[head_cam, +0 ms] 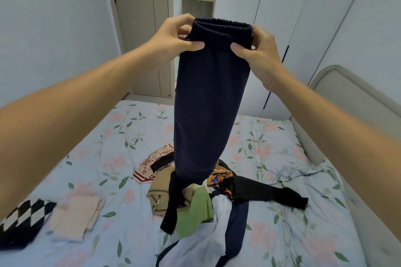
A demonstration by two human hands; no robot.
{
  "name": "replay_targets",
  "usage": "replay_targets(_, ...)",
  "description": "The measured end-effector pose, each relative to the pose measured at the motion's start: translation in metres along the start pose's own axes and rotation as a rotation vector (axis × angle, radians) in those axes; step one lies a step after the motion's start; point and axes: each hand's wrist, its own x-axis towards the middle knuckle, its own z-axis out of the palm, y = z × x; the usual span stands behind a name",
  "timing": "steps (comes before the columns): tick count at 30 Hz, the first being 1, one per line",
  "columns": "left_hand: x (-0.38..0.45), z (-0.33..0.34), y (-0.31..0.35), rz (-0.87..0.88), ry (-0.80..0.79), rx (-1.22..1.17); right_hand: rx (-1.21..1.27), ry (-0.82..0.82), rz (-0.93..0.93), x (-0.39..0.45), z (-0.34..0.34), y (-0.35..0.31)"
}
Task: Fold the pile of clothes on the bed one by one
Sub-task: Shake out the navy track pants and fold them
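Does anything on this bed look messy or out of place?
Only the pile in the middle of the bed: crumpled, tangled clothes, one black sleeve flung out to the right. Two folded pieces lie neatly at the left. Both hands, left and right, hold dark trousers up by the waistband. Nothing looks damaged.
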Motion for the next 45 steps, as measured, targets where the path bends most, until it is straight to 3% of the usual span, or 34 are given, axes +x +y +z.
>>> replay_targets(8,-0.057,-0.029,0.048,0.009,0.064,-0.092,0.129,0.072,0.009,-0.045,0.023,-0.075)
replay_targets(15,-0.072,-0.018,-0.001,-0.16,0.068,-0.149,0.157,0.08,0.207,-0.056,0.054,-0.036)
replay_targets(20,-0.067,0.022,-0.095,-0.34,0.009,-0.103,0.193,0.048,0.363,-0.064,0.089,0.07)
replay_targets(27,-0.062,0.104,-0.288,-0.529,-0.076,-0.034,0.136,-0.07,0.517,-0.081,0.147,0.265)
replay_targets(37,-0.061,0.211,-0.545,-0.588,-0.028,0.092,-0.067,-0.194,0.571,-0.092,0.238,0.517)
replay_targets(45,-0.057,0.267,-0.663,-0.519,0.177,0.274,-0.352,-0.115,0.501,-0.091,0.287,0.631)
